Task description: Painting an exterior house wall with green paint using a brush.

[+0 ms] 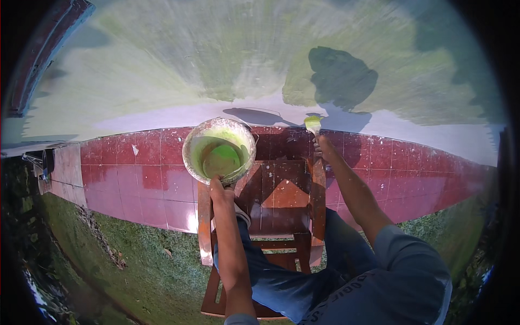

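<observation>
My left hand [221, 190] grips the near rim of a paint-stained bucket [191, 159], tilted so that the green paint [222, 156] inside shows. The bucket is above the left arm of a wooden chair. My right hand [321, 149] is closed around the handle of a paintbrush [313, 123], whose bristles are coated in light green. The brush is near the foot of the wall [252, 69], which bears uneven green strokes over a paler surface. A whitish band runs along the wall's bottom. Shadows of the bucket and of my upper body fall on the wall.
The wooden chair [318, 195] stands between my arms, with my jeans-clad legs at it. A red tiled ledge [142, 178], spotted with paint, runs along the wall. Grass [154, 260] borders the tiles. A dark red frame [44, 53] is at the upper left.
</observation>
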`<move>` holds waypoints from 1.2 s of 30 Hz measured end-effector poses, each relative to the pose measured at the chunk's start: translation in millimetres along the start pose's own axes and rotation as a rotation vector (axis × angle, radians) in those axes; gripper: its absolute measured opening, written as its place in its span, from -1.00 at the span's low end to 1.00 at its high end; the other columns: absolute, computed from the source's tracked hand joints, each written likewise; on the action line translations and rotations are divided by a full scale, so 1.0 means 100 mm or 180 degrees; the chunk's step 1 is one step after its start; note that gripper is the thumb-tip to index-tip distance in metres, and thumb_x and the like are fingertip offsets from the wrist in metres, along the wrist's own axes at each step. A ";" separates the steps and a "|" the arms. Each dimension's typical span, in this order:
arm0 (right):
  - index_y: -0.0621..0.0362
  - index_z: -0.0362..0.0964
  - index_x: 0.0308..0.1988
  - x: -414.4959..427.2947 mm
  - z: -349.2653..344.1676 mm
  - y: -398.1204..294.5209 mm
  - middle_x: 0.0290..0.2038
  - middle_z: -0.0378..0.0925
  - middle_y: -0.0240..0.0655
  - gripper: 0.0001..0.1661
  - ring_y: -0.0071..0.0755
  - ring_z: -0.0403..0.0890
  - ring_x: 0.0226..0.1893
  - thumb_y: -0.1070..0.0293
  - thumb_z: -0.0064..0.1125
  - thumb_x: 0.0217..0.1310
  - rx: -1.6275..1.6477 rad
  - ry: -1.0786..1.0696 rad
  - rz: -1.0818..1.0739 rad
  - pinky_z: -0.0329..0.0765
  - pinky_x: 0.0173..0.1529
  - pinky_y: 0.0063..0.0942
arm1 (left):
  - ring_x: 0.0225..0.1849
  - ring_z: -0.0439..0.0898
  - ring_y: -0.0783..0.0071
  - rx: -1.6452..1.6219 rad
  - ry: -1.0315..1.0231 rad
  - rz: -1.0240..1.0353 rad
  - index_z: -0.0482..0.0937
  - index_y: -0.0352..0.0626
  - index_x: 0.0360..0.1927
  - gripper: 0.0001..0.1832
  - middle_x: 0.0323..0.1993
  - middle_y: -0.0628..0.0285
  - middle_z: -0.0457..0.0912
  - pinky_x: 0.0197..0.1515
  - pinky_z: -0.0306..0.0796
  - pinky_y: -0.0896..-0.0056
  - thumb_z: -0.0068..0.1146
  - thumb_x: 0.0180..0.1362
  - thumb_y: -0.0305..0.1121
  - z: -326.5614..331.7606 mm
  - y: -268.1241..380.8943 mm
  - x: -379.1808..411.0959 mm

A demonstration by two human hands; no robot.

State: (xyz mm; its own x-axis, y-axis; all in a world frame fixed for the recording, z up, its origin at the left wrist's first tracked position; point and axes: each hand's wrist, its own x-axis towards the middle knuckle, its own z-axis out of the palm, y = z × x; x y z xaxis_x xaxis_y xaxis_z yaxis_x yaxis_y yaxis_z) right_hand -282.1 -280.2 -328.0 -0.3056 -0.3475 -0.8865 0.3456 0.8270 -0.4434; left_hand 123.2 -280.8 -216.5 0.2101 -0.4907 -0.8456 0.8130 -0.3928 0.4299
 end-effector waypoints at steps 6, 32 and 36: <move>0.20 0.30 -0.07 -0.80 0.81 -0.36 -0.60 0.16 -0.51 -0.69 -0.59 0.17 -0.68 0.21 -0.21 0.41 0.0843 -0.1507 -0.0495 0.27 -0.50 -0.50 | 0.02 0.53 0.00 -0.0066 0.0045 -0.0252 0.35 -0.36 0.06 -0.59 0.02 -0.11 0.47 0.03 0.51 -0.06 -0.13 0.08 -0.54 -0.16 0.03 0.18; 0.10 0.30 -0.25 -0.86 1.74 -0.58 -0.62 0.18 -0.53 -0.57 -0.56 0.17 -0.70 -0.04 -0.22 0.42 0.0905 -0.0310 -0.0603 0.34 -0.54 -0.38 | 0.03 0.51 -0.11 -0.0518 0.0312 0.0052 0.26 -0.46 0.09 -0.56 0.06 -0.20 0.39 0.05 0.49 -0.20 -0.18 0.08 -0.59 -0.22 0.29 0.00; 0.13 0.31 -0.25 -2.20 1.41 -0.89 -0.68 0.14 -0.52 -0.62 -0.61 0.08 -0.78 0.05 -0.22 0.45 0.1241 -0.1165 -0.1604 0.20 -0.61 -0.56 | 0.08 0.47 -0.14 -0.0512 0.0332 -0.0125 0.26 -0.48 0.09 -0.58 0.09 -0.23 0.37 0.11 0.45 -0.23 -0.22 0.12 -0.56 -0.23 0.31 0.06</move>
State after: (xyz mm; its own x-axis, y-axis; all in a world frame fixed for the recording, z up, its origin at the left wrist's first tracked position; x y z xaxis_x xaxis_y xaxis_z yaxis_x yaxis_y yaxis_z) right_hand -120.1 -339.9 -112.0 -0.2184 -0.8258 -0.5199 0.5527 0.3344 -0.7634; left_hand 162.1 -278.1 -215.5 0.2247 -0.3909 -0.8926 0.8962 -0.2767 0.3468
